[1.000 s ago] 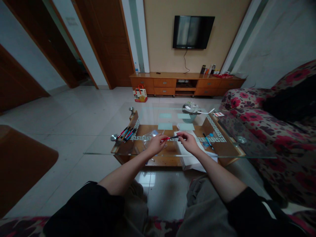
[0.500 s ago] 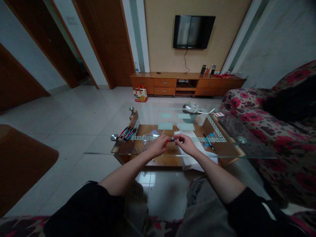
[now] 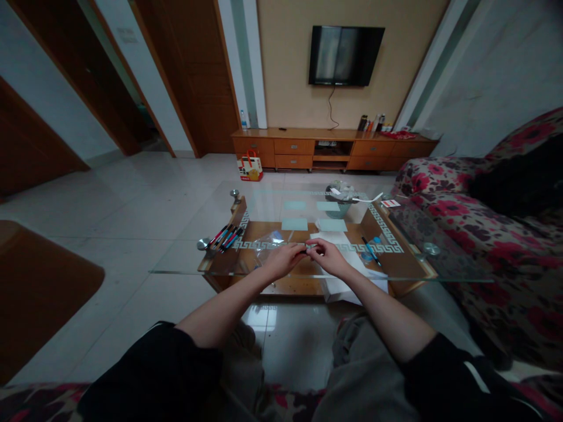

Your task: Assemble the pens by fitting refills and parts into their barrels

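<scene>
Gripping pen (image 3: 307,248) between left hand (image 3: 281,261) and right hand (image 3: 328,258), fingertips meeting, steadying above glass surface (image 3: 185,258); finished pens (image 3: 225,237) lying aside.

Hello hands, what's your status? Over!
Both hands, left hand and right hand, closed together on a pen. Over glass table. Nothing blocking.

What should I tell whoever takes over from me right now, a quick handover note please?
Left hand and right hand meet over the near edge of the glass table, pinching a small pen between the fingertips; it is nearly hidden, so its state is unclear.
A bundle of pens lies to the left. One dark pen lies alone to the right. A clear plastic bag sits just beyond the left hand, white paper under the right.
Done: several pens set aside on the left. Left: the pen in hand, and the single one on the right.
</scene>
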A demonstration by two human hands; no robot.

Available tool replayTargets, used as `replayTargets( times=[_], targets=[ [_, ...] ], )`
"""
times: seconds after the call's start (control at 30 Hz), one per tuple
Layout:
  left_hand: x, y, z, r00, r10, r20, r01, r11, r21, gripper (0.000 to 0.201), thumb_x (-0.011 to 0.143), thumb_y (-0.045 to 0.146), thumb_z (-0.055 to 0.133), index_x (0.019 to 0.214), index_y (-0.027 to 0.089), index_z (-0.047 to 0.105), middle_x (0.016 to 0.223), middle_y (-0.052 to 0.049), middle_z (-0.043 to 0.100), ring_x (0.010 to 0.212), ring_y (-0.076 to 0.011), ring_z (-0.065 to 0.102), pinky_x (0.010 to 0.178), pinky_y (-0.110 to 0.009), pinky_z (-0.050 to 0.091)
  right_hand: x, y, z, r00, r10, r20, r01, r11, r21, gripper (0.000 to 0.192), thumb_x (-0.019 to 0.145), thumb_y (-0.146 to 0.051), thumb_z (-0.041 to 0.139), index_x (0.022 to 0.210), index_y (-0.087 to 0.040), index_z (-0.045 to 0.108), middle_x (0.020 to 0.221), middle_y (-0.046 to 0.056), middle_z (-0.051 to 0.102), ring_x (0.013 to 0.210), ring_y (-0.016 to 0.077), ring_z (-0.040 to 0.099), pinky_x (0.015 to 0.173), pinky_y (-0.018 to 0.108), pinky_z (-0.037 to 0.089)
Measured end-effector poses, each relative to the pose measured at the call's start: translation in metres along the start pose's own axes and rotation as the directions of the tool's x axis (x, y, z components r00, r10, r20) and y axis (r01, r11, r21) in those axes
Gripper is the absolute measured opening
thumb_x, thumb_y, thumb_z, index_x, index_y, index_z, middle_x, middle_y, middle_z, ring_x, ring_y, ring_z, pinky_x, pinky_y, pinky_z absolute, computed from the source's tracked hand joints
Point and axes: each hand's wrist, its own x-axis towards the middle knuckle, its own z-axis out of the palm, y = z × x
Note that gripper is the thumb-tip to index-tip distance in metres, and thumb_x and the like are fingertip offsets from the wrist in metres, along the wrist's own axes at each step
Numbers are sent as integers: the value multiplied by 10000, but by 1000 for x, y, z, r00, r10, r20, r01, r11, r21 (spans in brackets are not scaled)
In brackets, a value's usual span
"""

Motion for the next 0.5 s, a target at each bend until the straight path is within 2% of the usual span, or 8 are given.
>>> replayTargets(
  times=[0.2,0.37,0.5],
  targets=[
    [2,-10,0,1000,-1,-30,0,1000,-18,243,976,359,493,1095,239,668,1005,-54,639,864,-172,599,780,-281,469,0,3,-7,997,-35,-62,27,991,-129,272,845,-354,644,1044,-172,678,908,59,700,768,171,640,714,298,522],
    [2,-9,1,1000,-5,-22,4,1000,-29,225,967,355,508,1037,223,676,961,-55,621,858,-172,588,787,-281,467,0,1,-8,997,-57,-54,47,983,-176,217,857,-378,624,904,-177,693,848,42,702,758,170,628,715,295,510],
    [0,-7,0,1000,-12,-19,12,1000,-15,236,957,387,523,1050,230,672,954,-54,625,839,-175,586,756,-278,464,0,0,-6,997,-55,-48,45,983,-176,222,860,-379,618,894,-176,701,848,44,708,759,175,632,712,297,511]
  ],
)
